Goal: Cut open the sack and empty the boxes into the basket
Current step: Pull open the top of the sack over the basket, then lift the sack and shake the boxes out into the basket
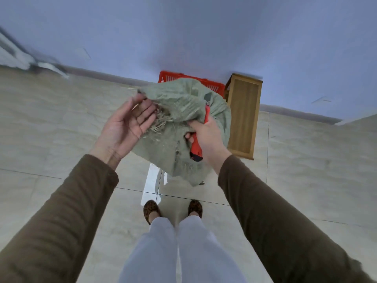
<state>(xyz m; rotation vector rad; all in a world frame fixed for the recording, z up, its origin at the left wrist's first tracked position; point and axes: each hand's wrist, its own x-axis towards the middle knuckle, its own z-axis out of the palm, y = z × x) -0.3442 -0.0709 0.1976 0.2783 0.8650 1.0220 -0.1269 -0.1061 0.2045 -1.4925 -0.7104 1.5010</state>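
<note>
Hanging limp over the red basket [212,84], the green woven sack [183,103] looks slack, with frayed cut strands loose at its mouth, so the cutting seems done. No boxes show, and the basket's inside is hidden. The right hand [206,135] grips both the red-handled cutter [196,148] and the sack, while the left hand [128,123] lies open-palmed against the frayed edge.

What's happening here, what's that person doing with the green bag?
A person stands on a tiled floor over a green woven sack. The right hand grips a red-handled cutter against the sack, while the left hand is open at its frayed, already torn edge. A red basket waits behind, beside a wooden stool. No boxes are visible yet.
</note>
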